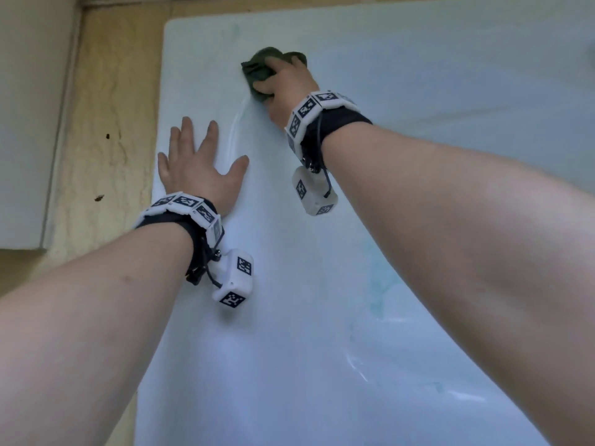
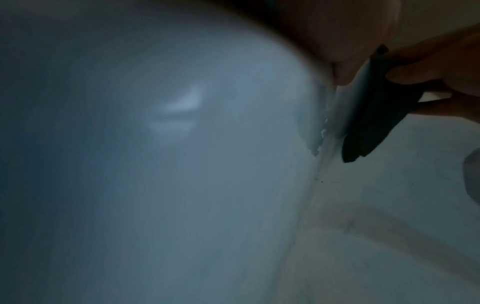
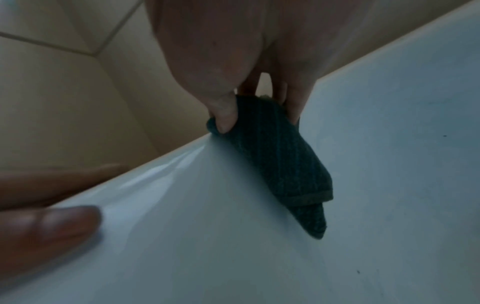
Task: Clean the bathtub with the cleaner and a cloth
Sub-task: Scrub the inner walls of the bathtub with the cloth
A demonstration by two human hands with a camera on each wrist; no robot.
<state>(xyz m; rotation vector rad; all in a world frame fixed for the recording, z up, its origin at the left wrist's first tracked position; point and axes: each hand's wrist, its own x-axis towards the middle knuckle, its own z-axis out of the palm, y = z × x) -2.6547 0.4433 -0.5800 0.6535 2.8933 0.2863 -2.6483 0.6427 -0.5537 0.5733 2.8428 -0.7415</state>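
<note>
Mid-scrub, by the look of it. Folded dark green ribbed cloth (image 1: 259, 74) pinched in the right hand (image 1: 285, 86), pressed against the inner wall of the glossy white bathtub (image 1: 418, 91) just below the rim's far corner. Left hand (image 1: 199, 169) spread flat, fingers wide, braced on the rim. Faint turquoise cleaner streaks (image 1: 380, 284) lower on the wall, probably yet to be wiped. No cleaner bottle in view. Beige tiled floor (image 1: 106, 107) beside the tub; nothing blocking the cloth's path.
</note>
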